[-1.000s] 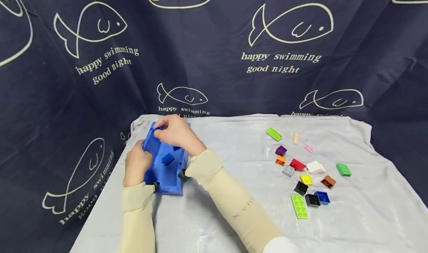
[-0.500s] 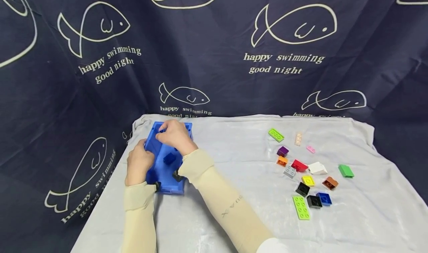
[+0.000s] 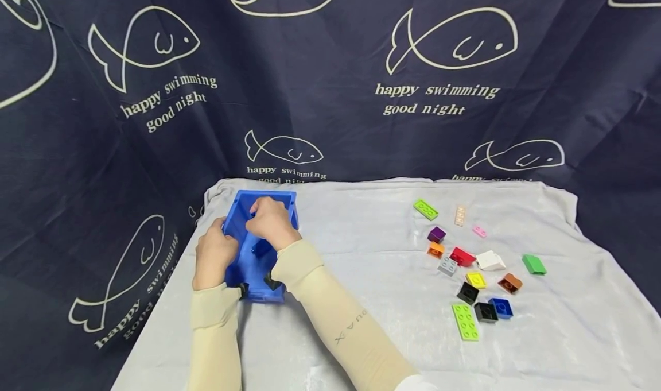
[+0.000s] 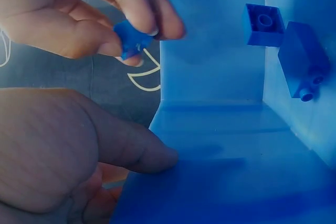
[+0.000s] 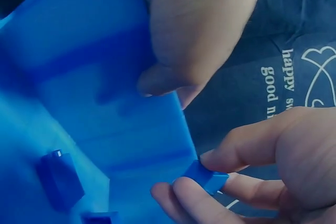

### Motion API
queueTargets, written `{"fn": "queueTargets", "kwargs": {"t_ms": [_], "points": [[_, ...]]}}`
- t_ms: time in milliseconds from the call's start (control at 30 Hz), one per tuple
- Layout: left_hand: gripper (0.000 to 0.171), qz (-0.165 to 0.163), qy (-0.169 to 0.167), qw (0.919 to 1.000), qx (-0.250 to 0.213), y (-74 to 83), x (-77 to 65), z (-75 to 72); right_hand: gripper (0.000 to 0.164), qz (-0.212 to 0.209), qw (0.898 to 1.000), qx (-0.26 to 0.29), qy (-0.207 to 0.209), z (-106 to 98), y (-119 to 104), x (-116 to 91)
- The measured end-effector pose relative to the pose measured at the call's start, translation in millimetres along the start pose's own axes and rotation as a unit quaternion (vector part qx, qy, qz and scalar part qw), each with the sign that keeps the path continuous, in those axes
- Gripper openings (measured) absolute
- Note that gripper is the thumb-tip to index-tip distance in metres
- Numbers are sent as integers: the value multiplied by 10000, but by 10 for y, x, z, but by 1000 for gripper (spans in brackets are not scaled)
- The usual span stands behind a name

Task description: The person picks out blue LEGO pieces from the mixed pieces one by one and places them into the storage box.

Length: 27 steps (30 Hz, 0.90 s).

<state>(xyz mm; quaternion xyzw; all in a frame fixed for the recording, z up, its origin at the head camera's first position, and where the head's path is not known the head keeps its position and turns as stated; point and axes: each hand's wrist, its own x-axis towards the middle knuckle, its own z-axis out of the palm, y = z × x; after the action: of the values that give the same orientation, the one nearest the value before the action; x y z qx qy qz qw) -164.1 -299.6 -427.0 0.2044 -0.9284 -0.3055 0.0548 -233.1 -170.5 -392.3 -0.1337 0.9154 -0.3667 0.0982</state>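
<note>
A blue plastic box (image 3: 262, 295) stands at the left of the cloth-covered table. My left hand (image 3: 213, 253) grips its left wall, the thumb inside, as the left wrist view shows. Over the box, my right hand (image 3: 271, 221) pinches a small blue toy brick (image 5: 210, 178) between thumb and fingers; that brick (image 4: 131, 39) is partly covered by the fingertips in the left wrist view. Inside the box lie a square blue brick (image 4: 264, 24), its hollow underside showing, and a longer blue brick (image 4: 302, 61) beside it.
On the right of the table lie several loose bricks, among them a red brick (image 3: 462, 256), a white brick (image 3: 490, 259), a green brick (image 3: 534, 264), a lime brick (image 3: 465, 322) and a blue brick (image 3: 501, 308). A dark fish-print curtain (image 3: 335, 104) hangs behind the table.
My right hand has moved from the box's far left corner nearer to me and lower over the box, still pinching the brick. My left hand stays on the wall.
</note>
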Motion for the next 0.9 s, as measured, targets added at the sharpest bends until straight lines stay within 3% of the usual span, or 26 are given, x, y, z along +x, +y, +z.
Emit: {"fn": "queueTargets", "kwargs": {"t_ms": [233,433,633,900], "points": [[62,-54,-22,10000,0,-2,-4,4,28,33,9999,-121,-40,31,43,-20],[61,-42,-27,10000,-13,-8,6,4,12,-65,9998,-210,7,12,56,-40],[61,31,-9,10000,37,-21,-1,13,43,-187,9994,-279,-29,43,75,-52],[61,69,56,10000,41,-14,1,10,49,-254,9995,-184,-75,1,88,-76]]}}
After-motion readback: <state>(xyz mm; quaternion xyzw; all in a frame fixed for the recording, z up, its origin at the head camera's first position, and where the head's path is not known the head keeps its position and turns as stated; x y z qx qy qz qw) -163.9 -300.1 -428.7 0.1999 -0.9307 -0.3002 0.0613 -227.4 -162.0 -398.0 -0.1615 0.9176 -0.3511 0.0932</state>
